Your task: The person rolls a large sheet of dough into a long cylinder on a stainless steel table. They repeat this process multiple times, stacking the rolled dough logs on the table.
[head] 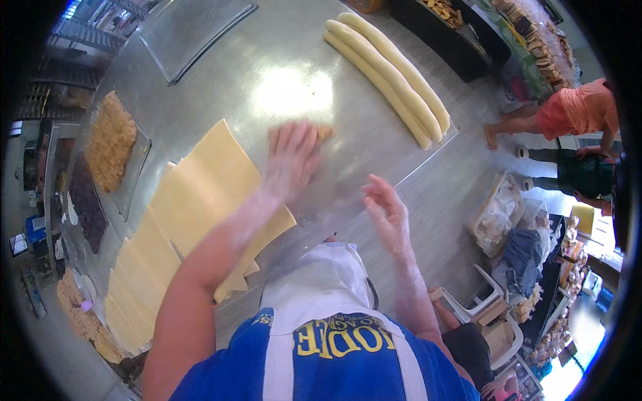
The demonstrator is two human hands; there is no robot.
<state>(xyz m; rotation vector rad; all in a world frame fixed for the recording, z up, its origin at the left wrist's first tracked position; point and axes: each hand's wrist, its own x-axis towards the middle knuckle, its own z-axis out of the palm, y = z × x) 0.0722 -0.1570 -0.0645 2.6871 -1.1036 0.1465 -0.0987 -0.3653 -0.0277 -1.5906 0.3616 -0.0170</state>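
My left hand (pixel 293 155) is palm down over the metal worktable (pixel 215 90), blurred by motion. A small yellow-brown piece (pixel 325 133) shows at its fingertips; what it is and whether the fingers grip it is unclear. My right hand (pixel 387 213) hangs by the table's near edge, fingers apart and holding nothing. Left of my left hand lies a fanned row of flat, pale yellow dough sheets (pixel 205 185), overlapping one another, with my left forearm crossing above. Long rolled dough logs (pixel 386 75), three in all, lie side by side at the table's right end.
At the left, a brown crumbly slab (pixel 111 143) rests on a metal tray (pixel 138 165), with a dark slab (pixel 86 200) beside it. Another tray (pixel 195 35) sits at the far side. People stand on the right, near a white plastic chair (pixel 481 290) and a crate of bags (pixel 496 213).
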